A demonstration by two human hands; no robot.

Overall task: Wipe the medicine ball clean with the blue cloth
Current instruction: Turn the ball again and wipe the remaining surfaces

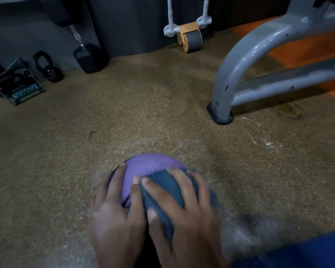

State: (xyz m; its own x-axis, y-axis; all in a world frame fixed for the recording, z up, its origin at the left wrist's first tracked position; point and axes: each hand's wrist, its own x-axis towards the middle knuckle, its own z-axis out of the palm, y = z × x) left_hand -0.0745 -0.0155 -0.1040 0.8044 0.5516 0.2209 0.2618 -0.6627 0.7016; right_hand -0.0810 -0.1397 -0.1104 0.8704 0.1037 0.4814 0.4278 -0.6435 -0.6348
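Note:
A purple medicine ball (149, 167) rests on the speckled brown floor at the lower middle. My left hand (116, 215) lies flat on its left side, fingers spread over the purple surface. A dark blue cloth (166, 192) is draped over the ball's right half. My right hand (184, 211) presses down on the cloth with fingers spread, thumb tucked against its near edge. Both hands and the cloth hide most of the ball's near side.
A grey metal machine frame (246, 62) stands on a black foot (220, 115) at the right. An orange ab roller (190, 37), a dark dumbbell (89, 57), straps (46, 66) and a handle attachment (21, 88) lie along the back wall. A blue trouser leg (298, 250) fills the lower right.

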